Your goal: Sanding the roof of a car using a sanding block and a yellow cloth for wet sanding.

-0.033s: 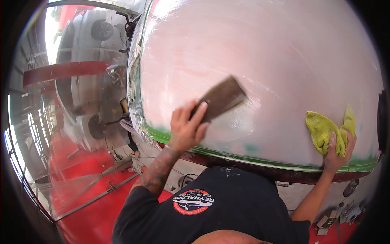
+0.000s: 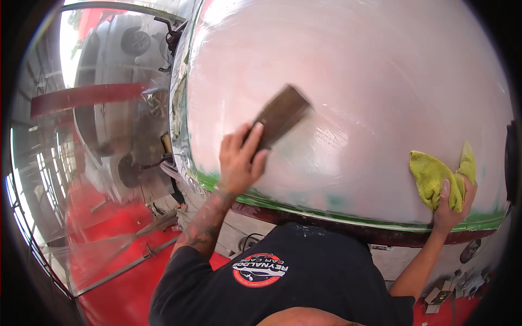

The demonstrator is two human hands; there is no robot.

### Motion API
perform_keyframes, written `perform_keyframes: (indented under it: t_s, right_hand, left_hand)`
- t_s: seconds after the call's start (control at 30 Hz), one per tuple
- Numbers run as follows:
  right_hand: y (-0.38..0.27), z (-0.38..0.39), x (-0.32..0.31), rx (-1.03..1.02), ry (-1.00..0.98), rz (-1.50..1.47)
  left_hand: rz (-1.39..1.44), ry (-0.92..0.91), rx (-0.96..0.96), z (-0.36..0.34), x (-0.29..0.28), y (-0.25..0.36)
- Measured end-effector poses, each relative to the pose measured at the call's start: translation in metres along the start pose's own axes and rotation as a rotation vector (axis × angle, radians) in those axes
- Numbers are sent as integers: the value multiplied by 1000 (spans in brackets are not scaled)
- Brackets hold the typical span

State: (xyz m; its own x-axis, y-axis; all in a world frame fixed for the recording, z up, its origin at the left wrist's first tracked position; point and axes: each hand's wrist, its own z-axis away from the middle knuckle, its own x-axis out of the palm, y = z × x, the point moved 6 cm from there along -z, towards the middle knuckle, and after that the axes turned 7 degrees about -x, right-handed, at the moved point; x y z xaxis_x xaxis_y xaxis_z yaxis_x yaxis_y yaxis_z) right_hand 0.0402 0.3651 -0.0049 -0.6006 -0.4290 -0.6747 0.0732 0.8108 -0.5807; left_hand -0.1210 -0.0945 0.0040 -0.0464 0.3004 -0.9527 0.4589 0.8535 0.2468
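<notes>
- I find the left hand (image 2: 240, 165) partly curled, its fingers and thumb gripping the near end of a brown block (image 2: 283, 115).
- I record the governing relation: the block extends ahead and to the right of that hand, its long axis running obliquely away from the wrist. Most of its length is beyond the fingertips.
- The block appears to lie against the pale panel (image 2: 380, 92); its far end is blurred, so I cannot confirm full contact.
- I judge the left hand to be the governing one: it alone touches the block, and the right hand (image 2: 454, 204) is well apart, off to its right.
- I find the right hand closed on a bunched yellow-green cloth (image 2: 429, 171), with folds standing out ahead of it and to its left, at the panel's near side.
- Nearer the wearer than the left hand's fingers, I note the panel's green border (image 2: 304, 208).
- Well out to the left hand's left, I note a parked vehicle (image 2: 117, 60).
</notes>
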Motion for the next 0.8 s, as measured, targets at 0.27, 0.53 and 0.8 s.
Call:
perform_keyframes:
  t_s: [0.27, 0.53, 0.8]
  right_hand:
    - [-9, -3, 5, -19, -7, -30]
    - [-1, -2, 3, -3, -16, -10]
    - [7, 1, 1, 10, -31, -18]
  left_hand:
    - [-251, 175, -661, -167, -14, -290]
    - [-159, 135, -303, -9, -6, -118]
    - [-128, 78, -185, 11, -17, -126]
